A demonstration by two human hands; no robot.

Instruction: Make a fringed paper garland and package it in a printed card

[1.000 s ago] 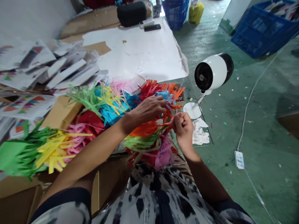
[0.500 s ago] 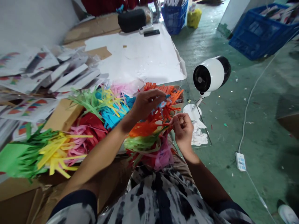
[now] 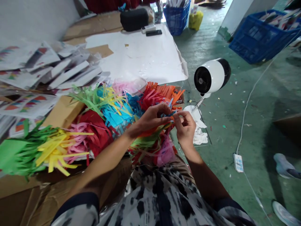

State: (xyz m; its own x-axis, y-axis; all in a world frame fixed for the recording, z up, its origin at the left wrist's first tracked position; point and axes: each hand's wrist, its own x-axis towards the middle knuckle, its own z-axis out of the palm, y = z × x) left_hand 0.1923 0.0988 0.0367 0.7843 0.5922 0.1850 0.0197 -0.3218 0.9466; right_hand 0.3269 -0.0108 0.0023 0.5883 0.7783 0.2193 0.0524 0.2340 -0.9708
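Over my lap my left hand (image 3: 154, 118) pinches a small blue paper tassel (image 3: 173, 111), thumb and forefinger closed on its end. Touching it there is my right hand (image 3: 185, 127), its fingertips closed round the gathered top of the tassels; the exact spot is partly hidden by the fingers. Below hang a light green tassel (image 3: 143, 142) and a pink tassel (image 3: 166, 150), with orange strips under my left hand. Just beyond my hands lie a heap of orange-red tassels (image 3: 162, 94) and a bright blue tassel bundle (image 3: 115, 113).
Green fringe (image 3: 28, 153), yellow fringe (image 3: 54, 147) and red fringe (image 3: 96, 130) lie left, beside packed paper sheets (image 3: 70, 73). A white fan (image 3: 213, 75) stands right. Blue crates (image 3: 263, 37), a power strip (image 3: 238, 162) and another person's foot (image 3: 284, 164) are on the floor.
My left hand has come down and right with the blue tassel, and its fingertips now meet those of my right hand. A person's feet show more at the right edge.
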